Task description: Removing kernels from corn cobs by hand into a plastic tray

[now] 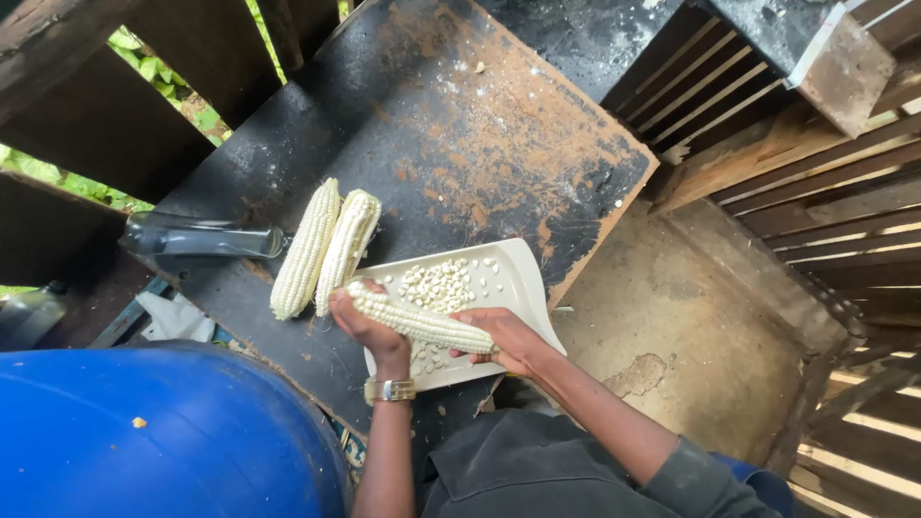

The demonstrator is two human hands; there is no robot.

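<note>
In the head view, I see the white corn cob (419, 323) in the lower middle of the frame, held over the white square tray (523, 278). The left hand (369, 331) closes its fingers around the cob's upper-left end, and the right hand (508, 341) grips its lower-right end, with the thumb on the cob. So the cob lies between both hands, with bare kernels visible in the middle part. Its long axis goes from the upper left to the lower right of the frame, almost flat. Loose kernels (439, 284) lie on the tray just above the cob. Two other whole cobs (326, 247) lie side by side on the dark board (451, 125), to the upper left of the tray.
</note>
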